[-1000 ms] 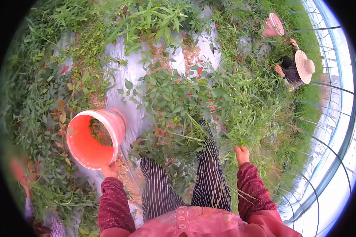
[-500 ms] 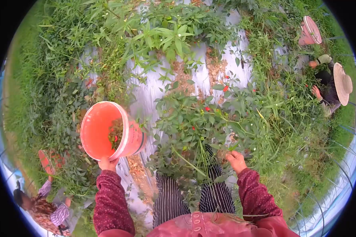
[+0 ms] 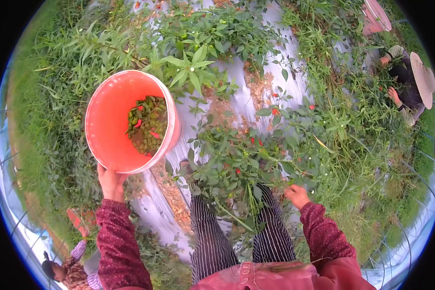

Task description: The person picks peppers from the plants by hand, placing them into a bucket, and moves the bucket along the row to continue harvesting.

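Observation:
My left hand [image 3: 112, 182] grips the rim of a red-orange plastic bucket [image 3: 106, 116], tilted so its mouth faces me. Inside lie a few red peppers [image 3: 154, 134] on a heap of green peppers or leaves [image 3: 150, 113]. On the right, my right hand [image 3: 297, 196] is at the edge of a pepper plant [image 3: 232, 159], its fingers curled together. Whatever they hold, if anything, cannot be made out. Red peppers [image 3: 256, 141] hang among this plant's leaves, in front of my striped trousers.
Silvery plastic sheeting [image 3: 292, 72] runs between rows of plants. A person in a straw hat [image 3: 423, 79] crouches at the right, below a pink bucket [image 3: 374, 19]. Another person [image 3: 70, 275] is at the lower left, beside a red container [image 3: 79, 220]. Tall grass and weeds stand around.
The bucket has moved up and left in view and tipped further toward me, showing more of its contents. My right hand has shifted slightly right.

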### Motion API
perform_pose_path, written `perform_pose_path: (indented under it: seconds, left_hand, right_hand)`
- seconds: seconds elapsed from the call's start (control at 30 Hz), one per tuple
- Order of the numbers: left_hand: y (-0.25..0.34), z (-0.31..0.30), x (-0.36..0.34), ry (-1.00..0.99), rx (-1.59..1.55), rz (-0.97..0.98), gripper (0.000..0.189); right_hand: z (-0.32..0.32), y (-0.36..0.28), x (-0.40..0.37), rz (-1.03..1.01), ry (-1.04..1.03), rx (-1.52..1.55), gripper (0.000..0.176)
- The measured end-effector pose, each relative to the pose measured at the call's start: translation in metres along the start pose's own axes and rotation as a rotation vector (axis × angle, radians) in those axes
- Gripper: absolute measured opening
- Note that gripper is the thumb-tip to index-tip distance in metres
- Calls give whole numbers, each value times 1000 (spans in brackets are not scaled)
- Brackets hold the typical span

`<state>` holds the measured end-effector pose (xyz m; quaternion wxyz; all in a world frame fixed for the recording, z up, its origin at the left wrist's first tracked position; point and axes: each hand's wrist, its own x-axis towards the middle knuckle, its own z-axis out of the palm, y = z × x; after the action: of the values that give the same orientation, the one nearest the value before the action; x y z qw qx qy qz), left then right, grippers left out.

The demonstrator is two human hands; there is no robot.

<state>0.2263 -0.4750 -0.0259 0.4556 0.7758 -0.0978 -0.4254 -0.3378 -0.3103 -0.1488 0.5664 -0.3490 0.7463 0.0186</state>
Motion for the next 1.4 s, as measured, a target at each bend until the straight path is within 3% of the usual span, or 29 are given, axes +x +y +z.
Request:
perform_pose_path:
  seconds: [0.17,0.23,0.33,0.4,0.5,0.57,0.6,0.63,0.7,0.73,0.77,0.83,0.87,0.93,1.07,1.1,1.23,1.33,1.4]
  left_hand:
    - [2,60,49,-148,-11,66,57]
    - [-24,82,67,-180,-3,87,58]
    - [-66,105,95,-165,62,143,59]
    - [-86,103,102,-105,130,162,59]
    - [-83,95,93,-233,185,184,58]
    - [-74,84,83,-254,253,165,61]
    - [-72,83,78,-296,307,155,64]
    - [-75,81,68,-198,301,173,66]
    - [-90,70,47,-277,470,275,57]
    - [-107,66,35,-414,555,317,50]
    - [-117,71,13,-576,690,224,47]
    - [-144,77,-24,-916,1170,381,49]
    - [-152,81,-43,-945,1259,347,49]
    - [-173,74,-69,-971,1350,303,49]
    - [-211,54,-113,-895,1239,614,47]
    - [-212,55,-125,-917,1249,645,46]
    - [-223,67,-163,-961,1266,674,55]
    - [-227,85,-181,-1041,1177,600,53]
    - [-223,102,-186,-1083,1082,572,55]
  right_hand:
    - [33,-3,-10,134,29,-40,33]
    - [36,-14,-14,128,108,-510,30]
    - [42,18,-20,243,240,-611,27]
    - [43,39,-33,224,208,-649,29]
    - [44,10,-45,39,147,-1071,45]
    - [47,-72,-36,50,-63,-775,38]
    - [54,-98,-31,-74,-85,-434,32]
    - [65,-116,-24,-191,-101,-92,26]
    - [96,-148,-3,-222,-180,418,19]
    - [109,-161,10,-351,-102,245,17]
    - [116,-184,18,-413,-70,95,15]
    - [142,-190,50,-443,-89,107,16]
    - [148,-190,59,-445,-92,108,16]
    - [158,-185,69,-249,-121,24,18]
    - [158,-152,57,-155,-264,137,23]
    - [154,-154,43,68,-342,199,27]
    - [158,-132,26,292,-472,389,35]
    - [162,-132,32,242,-580,626,31]
    - [159,-142,29,177,-531,722,29]
